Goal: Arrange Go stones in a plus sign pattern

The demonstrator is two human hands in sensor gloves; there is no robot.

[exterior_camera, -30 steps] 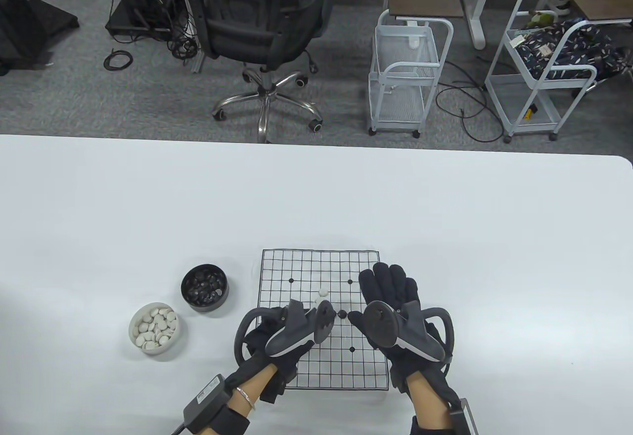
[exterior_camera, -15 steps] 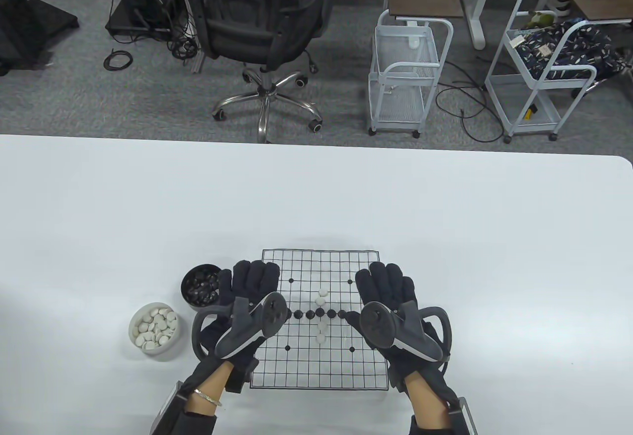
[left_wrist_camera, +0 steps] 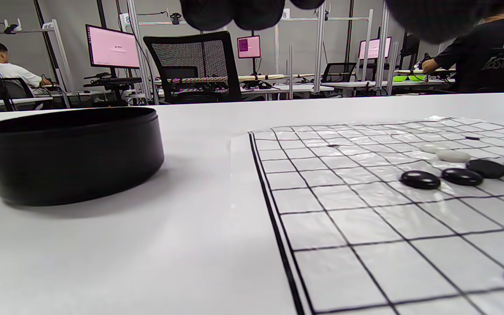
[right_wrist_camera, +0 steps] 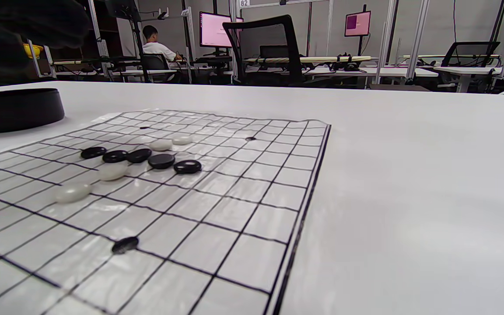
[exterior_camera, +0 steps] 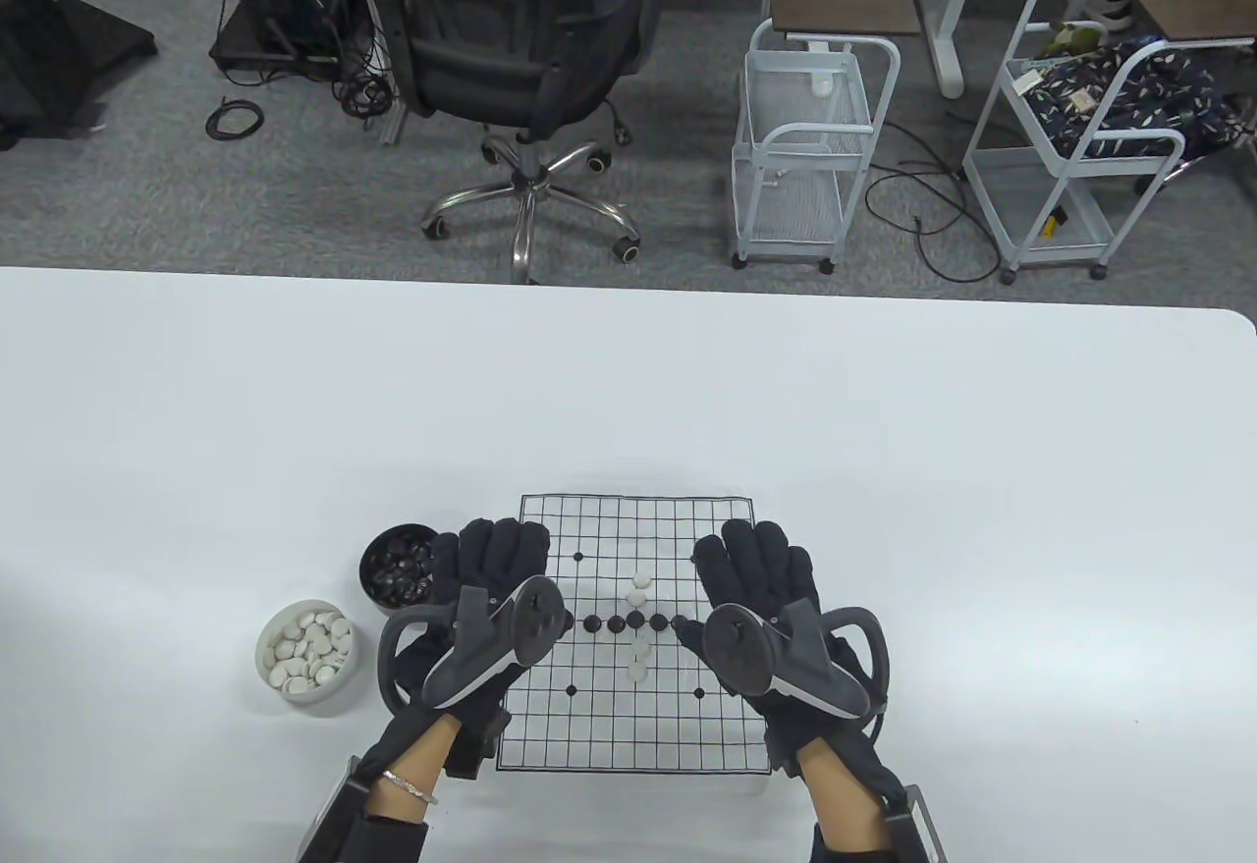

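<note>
A paper Go grid (exterior_camera: 628, 716) lies near the table's front edge. On it a row of black stones (exterior_camera: 615, 623) crosses a column of white stones (exterior_camera: 638, 580), forming a plus; the same black stones (right_wrist_camera: 138, 155) and white stones (right_wrist_camera: 71, 192) show in the right wrist view. My left hand (exterior_camera: 491, 554) lies flat with straight fingers at the grid's left edge, beside the black bowl (exterior_camera: 393, 573). My right hand (exterior_camera: 756, 559) lies flat on the grid's right part. Neither hand holds a stone.
A black bowl of black stones (left_wrist_camera: 66, 153) and a white bowl of white stones (exterior_camera: 307, 652) stand left of the grid. Beyond the table's far edge are an office chair (exterior_camera: 520, 68) and white wire carts (exterior_camera: 810, 146).
My left hand pulled off the middle of the grid to its left edge and flattened, uncovering the full plus. My right hand shifted slightly left.
</note>
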